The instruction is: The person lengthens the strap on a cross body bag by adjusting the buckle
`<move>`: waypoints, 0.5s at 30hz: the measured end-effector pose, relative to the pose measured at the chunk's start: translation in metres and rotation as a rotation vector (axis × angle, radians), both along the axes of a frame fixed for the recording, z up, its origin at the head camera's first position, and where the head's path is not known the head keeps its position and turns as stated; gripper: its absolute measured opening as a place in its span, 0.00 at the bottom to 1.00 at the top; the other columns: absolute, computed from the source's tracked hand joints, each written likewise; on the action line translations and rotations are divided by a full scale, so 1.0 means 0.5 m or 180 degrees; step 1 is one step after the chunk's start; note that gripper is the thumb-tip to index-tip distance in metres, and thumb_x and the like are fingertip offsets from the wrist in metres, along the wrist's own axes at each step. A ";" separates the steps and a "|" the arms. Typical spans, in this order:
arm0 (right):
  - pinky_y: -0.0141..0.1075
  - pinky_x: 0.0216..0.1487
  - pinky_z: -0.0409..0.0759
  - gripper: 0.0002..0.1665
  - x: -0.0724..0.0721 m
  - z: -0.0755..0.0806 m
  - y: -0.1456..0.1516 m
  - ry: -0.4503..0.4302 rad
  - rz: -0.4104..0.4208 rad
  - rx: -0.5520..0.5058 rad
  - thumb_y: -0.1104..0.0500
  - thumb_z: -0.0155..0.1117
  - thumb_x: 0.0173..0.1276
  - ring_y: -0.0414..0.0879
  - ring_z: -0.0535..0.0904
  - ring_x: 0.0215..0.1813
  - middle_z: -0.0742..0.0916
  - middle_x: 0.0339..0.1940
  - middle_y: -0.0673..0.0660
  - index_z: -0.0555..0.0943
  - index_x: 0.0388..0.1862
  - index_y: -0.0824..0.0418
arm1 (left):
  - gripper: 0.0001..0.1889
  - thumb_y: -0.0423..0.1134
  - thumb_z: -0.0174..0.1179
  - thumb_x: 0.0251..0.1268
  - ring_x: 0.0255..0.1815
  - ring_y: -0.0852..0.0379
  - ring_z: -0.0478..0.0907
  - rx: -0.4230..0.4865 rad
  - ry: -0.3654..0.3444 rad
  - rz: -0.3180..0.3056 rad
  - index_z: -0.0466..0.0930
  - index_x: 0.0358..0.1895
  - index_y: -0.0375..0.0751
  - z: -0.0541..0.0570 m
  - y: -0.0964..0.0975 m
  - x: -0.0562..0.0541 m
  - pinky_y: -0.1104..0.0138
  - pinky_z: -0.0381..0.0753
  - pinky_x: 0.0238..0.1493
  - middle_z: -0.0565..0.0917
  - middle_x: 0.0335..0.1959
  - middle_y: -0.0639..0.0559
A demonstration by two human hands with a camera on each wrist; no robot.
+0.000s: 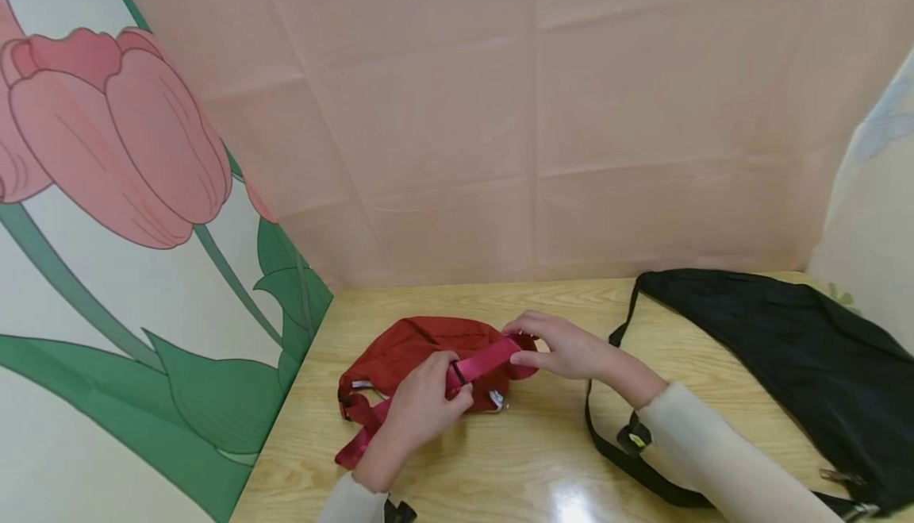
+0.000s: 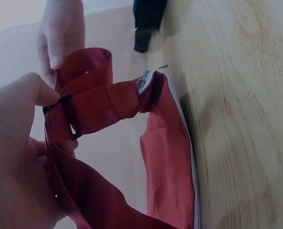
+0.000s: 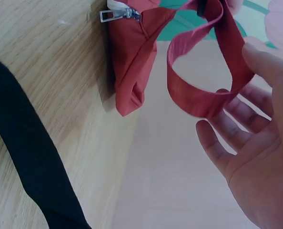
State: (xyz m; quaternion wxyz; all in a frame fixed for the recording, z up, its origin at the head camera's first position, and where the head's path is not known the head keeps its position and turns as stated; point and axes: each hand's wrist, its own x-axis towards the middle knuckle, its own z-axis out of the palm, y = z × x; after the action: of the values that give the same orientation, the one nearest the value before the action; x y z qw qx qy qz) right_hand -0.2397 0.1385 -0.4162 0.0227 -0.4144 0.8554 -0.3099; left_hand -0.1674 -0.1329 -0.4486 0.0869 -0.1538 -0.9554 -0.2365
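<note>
A red waist bag (image 1: 421, 336) lies on the wooden table, its strap (image 1: 489, 358) lifted in front of it. My left hand (image 1: 427, 400) pinches the strap at a black slider buckle (image 2: 65, 98), the thumb on its edge. To the right, my right hand (image 1: 567, 348) holds a loop of the same strap between thumb and fingers. That loop (image 3: 194, 102) hangs rounded below the fingers in the right wrist view. A metal zipper pull (image 3: 120, 15) shows at the end of the bag, beside the strap's base.
A black bag (image 1: 778, 348) lies at the table's right, its black strap (image 1: 607, 448) curving under my right forearm. A small black buckle piece (image 1: 398, 511) shows by my left sleeve. Behind the table (image 1: 550, 444) hangs a pinkish sheet (image 1: 571, 150); a tulip-print wall (image 1: 128, 134) stands left.
</note>
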 end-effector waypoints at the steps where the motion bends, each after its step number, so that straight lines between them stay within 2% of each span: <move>1: 0.38 0.46 0.78 0.24 -0.002 -0.001 0.000 0.0001 0.0020 -0.0002 0.44 0.62 0.75 0.44 0.78 0.47 0.83 0.54 0.48 0.79 0.63 0.53 | 0.22 0.51 0.64 0.61 0.34 0.61 0.72 -0.0002 -0.0008 -0.0032 0.77 0.56 0.48 0.000 -0.001 0.000 0.66 0.73 0.36 0.78 0.40 0.60; 5: 0.41 0.50 0.79 0.24 -0.015 -0.007 0.002 -0.0054 0.0091 0.0027 0.42 0.60 0.75 0.44 0.79 0.51 0.83 0.55 0.47 0.79 0.63 0.53 | 0.24 0.51 0.64 0.59 0.36 0.61 0.73 -0.0087 -0.0049 -0.0179 0.77 0.56 0.46 0.000 -0.005 0.002 0.66 0.75 0.38 0.79 0.43 0.59; 9: 0.47 0.55 0.79 0.24 -0.031 -0.010 -0.003 -0.0263 0.0099 -0.0037 0.43 0.56 0.78 0.45 0.80 0.55 0.84 0.57 0.48 0.80 0.63 0.54 | 0.25 0.50 0.65 0.57 0.39 0.60 0.75 -0.0163 -0.0008 -0.0258 0.76 0.57 0.45 0.000 -0.007 0.005 0.64 0.78 0.43 0.80 0.46 0.58; 15: 0.54 0.63 0.75 0.28 -0.062 -0.025 -0.025 -0.0480 -0.0051 -0.0057 0.43 0.47 0.83 0.54 0.78 0.64 0.82 0.64 0.56 0.77 0.68 0.58 | 0.26 0.49 0.67 0.56 0.38 0.62 0.75 -0.0231 -0.0041 -0.0375 0.75 0.57 0.43 -0.003 -0.008 0.010 0.64 0.78 0.44 0.80 0.45 0.57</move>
State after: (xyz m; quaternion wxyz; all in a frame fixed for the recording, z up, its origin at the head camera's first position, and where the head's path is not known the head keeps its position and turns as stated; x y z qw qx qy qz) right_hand -0.2705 0.1259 -0.4287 0.0809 -0.3833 0.8517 -0.3481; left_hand -0.1626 -0.1368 -0.4500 0.0610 -0.2114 -0.9532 -0.2073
